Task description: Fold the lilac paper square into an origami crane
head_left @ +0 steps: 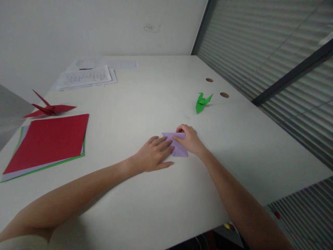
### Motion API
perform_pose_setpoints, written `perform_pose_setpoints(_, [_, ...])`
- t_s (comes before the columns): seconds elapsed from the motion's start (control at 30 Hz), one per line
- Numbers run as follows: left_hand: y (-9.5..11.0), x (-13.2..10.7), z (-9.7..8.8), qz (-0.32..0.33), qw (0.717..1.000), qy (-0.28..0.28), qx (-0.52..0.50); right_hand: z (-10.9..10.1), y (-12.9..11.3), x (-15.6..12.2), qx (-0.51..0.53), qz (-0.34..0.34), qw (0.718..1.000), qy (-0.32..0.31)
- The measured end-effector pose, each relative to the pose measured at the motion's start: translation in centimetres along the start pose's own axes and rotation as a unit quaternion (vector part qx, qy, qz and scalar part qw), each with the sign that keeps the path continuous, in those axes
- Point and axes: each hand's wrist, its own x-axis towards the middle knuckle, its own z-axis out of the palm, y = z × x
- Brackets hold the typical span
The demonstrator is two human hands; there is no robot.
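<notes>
A small folded sheet of light purple origami paper [179, 151] lies flat on the white table in front of me. Its outline is roughly four-sided, with crease lines showing near the lower edge. From the left, my left hand [156, 153] rests palm down with fingers spread, the fingertips pressing on the paper's left part. My right hand [191, 139] is at the upper right edge, its thumb on top of the paper and its curled fingers behind the edge, pinching it. The fingers partly cover the paper's corners.
A green paper crane [203, 102] stands beyond my right hand. On the left are a red paper crane [50, 109] and a stack of coloured sheets [48, 142], red on top. Printed papers [85, 77] lie at the back left. Blinds [260, 45] border the table's right side.
</notes>
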Motion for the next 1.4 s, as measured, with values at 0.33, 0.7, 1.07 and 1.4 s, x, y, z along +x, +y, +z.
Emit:
perform_pose_setpoints(0.33, [-0.5, -0.1, 0.2, -0.012, 0.999, 0.004, -0.046, 1.0, -0.7, -0.2, 0.047, -0.047, 0.996, 0.056])
perform_pose_setpoints(0.7, [-0.2, -0.1, -0.2, -0.042, 0.999, 0.003, -0.023, 0.6, -0.7, -0.8, -0.012, -0.262, 0.965, -0.005])
perform_pose_setpoints(1.07, [-0.3, -0.3, 0.1, -0.050, 0.998, 0.023, -0.026, 0.0, -0.6, -0.6, -0.019, -0.294, 0.955, -0.035])
perform_pose_setpoints(1.4, [-0.3, -0.3, 0.1, -0.078, 0.995, 0.042, -0.043, -0.3, -0.5, -1.0, -0.108, -0.316, 0.941, -0.063])
